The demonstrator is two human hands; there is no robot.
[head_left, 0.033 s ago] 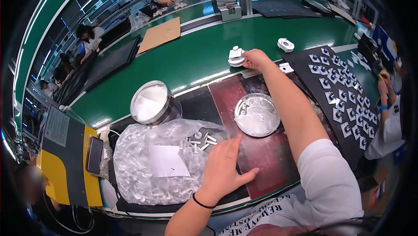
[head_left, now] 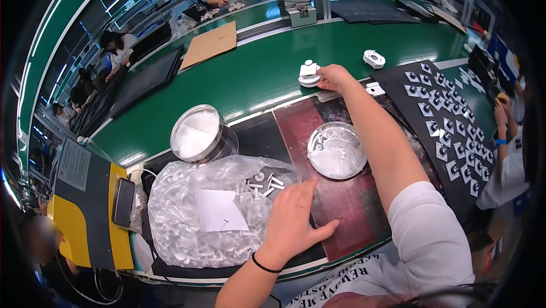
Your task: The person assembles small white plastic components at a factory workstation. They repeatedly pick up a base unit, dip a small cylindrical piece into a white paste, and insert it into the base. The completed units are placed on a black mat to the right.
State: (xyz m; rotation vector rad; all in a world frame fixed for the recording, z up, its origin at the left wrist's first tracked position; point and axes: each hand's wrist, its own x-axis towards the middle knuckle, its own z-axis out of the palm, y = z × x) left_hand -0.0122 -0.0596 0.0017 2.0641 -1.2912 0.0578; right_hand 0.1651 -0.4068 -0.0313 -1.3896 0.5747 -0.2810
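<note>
1. Right hand (head_left: 334, 78) is stretched far out over the green conveyor belt (head_left: 250, 75), fingers closed on a small white plastic part (head_left: 309, 73) sitting on the belt; how firm the grip is, hard to say at this distance.
2. Left hand (head_left: 293, 220) lies flat and open, holding nothing, fingertips at the edge of a clear bag of white parts (head_left: 199, 217) near a few loose small white pieces (head_left: 264, 183).
3. Between the arms, a round shallow dish (head_left: 336, 150) with white contents sits on a dark red mat (head_left: 341, 205).
4. A metal tin (head_left: 199, 133) stands just behind the bag on the counter.
5. Another white part (head_left: 373, 58) lies further right on the belt; a black tray of small fittings (head_left: 449, 120) runs along the right.
</note>
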